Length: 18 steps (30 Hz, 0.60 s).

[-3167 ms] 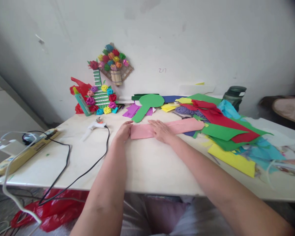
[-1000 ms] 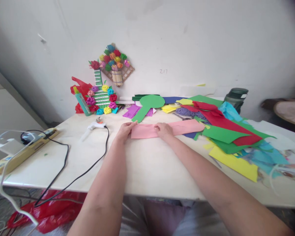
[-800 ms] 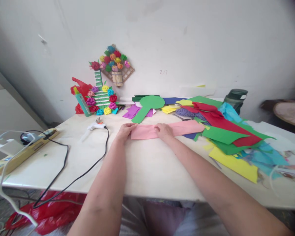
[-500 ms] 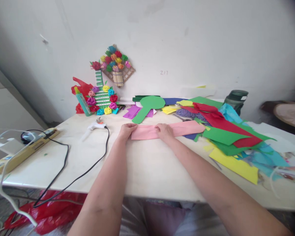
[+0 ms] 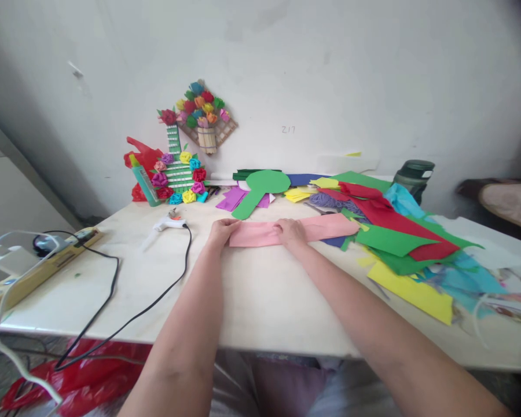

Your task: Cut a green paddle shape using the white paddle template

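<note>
A long strip of pink crepe paper (image 5: pixel 260 233) lies across the table in front of me, its right end over a blue scrap. My left hand (image 5: pixel 221 233) pinches the strip's left end between thumb and fingers. Near the middle of the strip, my right hand (image 5: pixel 291 233) has its fingers closed together on the paper. Just behind the strip rests a green paper shape (image 5: pixel 267 184) with a round head and a long stem.
A white hot glue gun (image 5: pixel 169 224) with a black cord lies left, near a power strip (image 5: pixel 43 266). Glue bottle (image 5: pixel 145 182) and paper-flower guitar (image 5: pixel 180 171) stand behind. Coloured paper (image 5: pixel 410 289), purple yarn (image 5: pixel 325 200) and a dark bottle (image 5: pixel 413 176) are at right.
Both hands keep their hold on the pink strip in nearly the same place. The whole view has shifted very slightly.
</note>
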{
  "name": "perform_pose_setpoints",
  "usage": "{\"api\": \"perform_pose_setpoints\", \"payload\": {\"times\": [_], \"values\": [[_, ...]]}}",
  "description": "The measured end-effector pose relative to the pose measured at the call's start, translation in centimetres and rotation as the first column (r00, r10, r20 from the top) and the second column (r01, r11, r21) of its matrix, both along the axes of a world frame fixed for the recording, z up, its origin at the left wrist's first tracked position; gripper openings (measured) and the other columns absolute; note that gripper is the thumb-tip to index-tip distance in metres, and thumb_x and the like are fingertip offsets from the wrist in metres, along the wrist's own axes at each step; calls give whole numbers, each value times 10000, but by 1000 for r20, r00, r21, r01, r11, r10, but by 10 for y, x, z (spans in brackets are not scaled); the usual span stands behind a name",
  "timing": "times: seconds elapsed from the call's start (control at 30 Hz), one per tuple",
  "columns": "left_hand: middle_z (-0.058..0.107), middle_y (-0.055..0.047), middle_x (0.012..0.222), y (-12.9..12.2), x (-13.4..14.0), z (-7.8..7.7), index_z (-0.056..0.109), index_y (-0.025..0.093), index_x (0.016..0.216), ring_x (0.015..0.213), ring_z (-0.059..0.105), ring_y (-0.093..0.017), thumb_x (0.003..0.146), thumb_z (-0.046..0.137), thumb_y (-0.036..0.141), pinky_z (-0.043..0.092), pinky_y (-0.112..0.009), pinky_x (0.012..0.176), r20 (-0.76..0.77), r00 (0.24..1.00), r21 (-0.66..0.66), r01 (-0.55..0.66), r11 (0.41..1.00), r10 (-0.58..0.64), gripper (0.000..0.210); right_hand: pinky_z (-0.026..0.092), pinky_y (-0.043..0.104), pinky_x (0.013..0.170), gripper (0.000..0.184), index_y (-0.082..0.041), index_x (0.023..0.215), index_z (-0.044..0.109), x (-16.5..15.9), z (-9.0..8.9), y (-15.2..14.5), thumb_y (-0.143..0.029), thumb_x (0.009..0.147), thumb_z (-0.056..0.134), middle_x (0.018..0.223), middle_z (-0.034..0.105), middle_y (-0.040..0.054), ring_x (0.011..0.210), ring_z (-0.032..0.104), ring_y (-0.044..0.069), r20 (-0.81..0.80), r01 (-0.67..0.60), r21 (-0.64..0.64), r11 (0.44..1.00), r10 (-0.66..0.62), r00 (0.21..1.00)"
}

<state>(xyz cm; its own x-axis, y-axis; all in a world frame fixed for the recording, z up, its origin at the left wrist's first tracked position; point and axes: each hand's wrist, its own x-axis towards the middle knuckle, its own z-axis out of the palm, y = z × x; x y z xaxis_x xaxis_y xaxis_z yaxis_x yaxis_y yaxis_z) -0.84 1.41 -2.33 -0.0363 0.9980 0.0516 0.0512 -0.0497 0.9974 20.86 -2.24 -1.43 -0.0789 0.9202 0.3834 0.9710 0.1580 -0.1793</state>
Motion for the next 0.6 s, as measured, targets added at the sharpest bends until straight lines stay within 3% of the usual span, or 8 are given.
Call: {"api": "perform_pose_setpoints", "payload": {"times": [0.23,0.3,0.4,0.5,0.6], "values": [[586,-4,593,-2,2,5,687,146,812,564,521,-145,429,791,265,377,-246,549,-224,973,64,-34,997,48,414,344,332,786,210,-204,922,647,2,2,1,-265,841,463,991,633,83,947,514,214,48,-13,66,998,9,999],[563,10,581,-2,3,4,687,153,817,548,496,-135,448,777,232,363,-241,539,-274,959,100,-45,994,71,388,345,339,813,217,-195,949,650,2,1,1,-253,828,478,1039,616,92,974,496,222,58,-75,117,990,68,996],[544,16,577,0,4,2,681,153,834,528,470,-124,482,752,213,351,-237,525,-292,954,113,-41,993,73,364,321,341,907,275,-174,1039,627,-3,0,0,-250,840,453,1157,579,86,1048,472,207,70,-266,160,950,258,964],[537,19,579,3,4,0,670,149,889,511,460,-117,495,738,193,345,-234,510,-292,954,112,-32,993,64,402,269,352,990,385,-176,1211,528,-10,-3,-4,-289,885,357,1294,495,67,1176,410,184,93,-422,52,905,417,904],[508,38,559,4,3,0,619,143,1044,500,451,-115,504,726,169,346,-230,506,-284,956,133,-36,991,72,550,238,385,1020,486,-167,1332,390,-15,-6,-8,-370,907,270,1387,387,52,1264,328,190,95,-458,-148,876,474,875]]}}
